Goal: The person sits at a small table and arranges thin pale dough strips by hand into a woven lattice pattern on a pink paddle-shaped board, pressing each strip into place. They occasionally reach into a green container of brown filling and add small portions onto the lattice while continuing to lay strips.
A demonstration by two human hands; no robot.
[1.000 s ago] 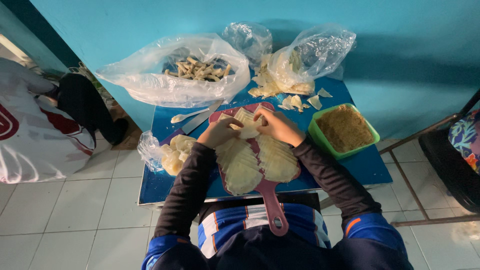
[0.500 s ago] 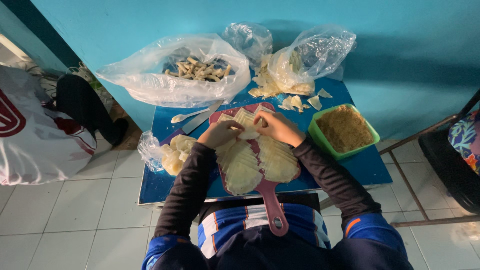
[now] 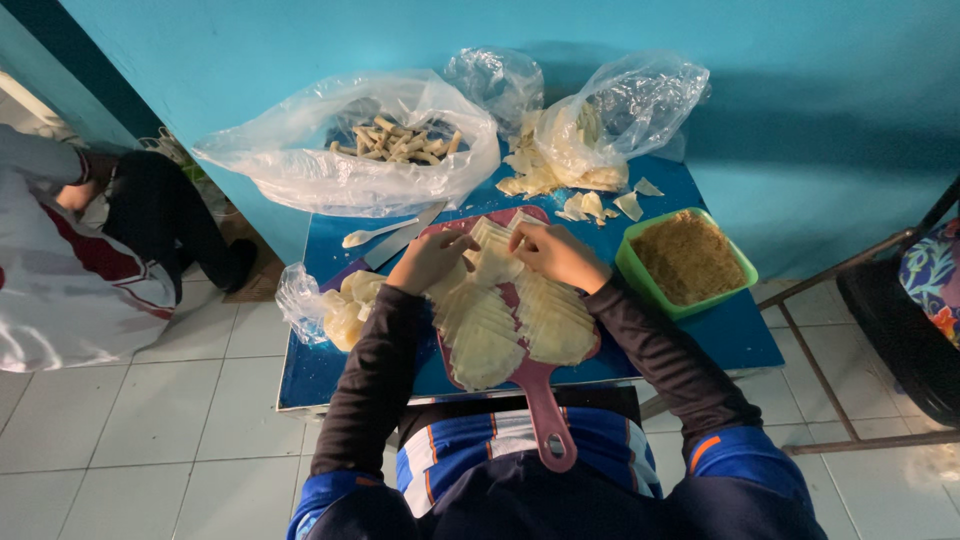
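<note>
A pink cutting board (image 3: 545, 400) with a long handle lies on the blue table (image 3: 700, 345), covered with rows of pale thin wrapper sheets (image 3: 500, 325). My left hand (image 3: 430, 262) and my right hand (image 3: 557, 255) meet at the far end of the board. Both pinch one wrapper sheet (image 3: 495, 258) between their fingertips. A green tub of brown crumbly filling (image 3: 688, 258) stands just right of my right hand.
A clear bag with rolled pieces (image 3: 385, 145) sits at the table's back left, a bag of wrapper scraps (image 3: 590, 135) at the back right. A white spoon (image 3: 375, 234) and a small bag of wrappers (image 3: 335, 310) lie left. A seated person (image 3: 80, 270) is at far left, a chair (image 3: 900, 290) at right.
Both hands stay at the far end of the board, fingers shifting slightly on the wrapper sheet. The person at left has moved a little.
</note>
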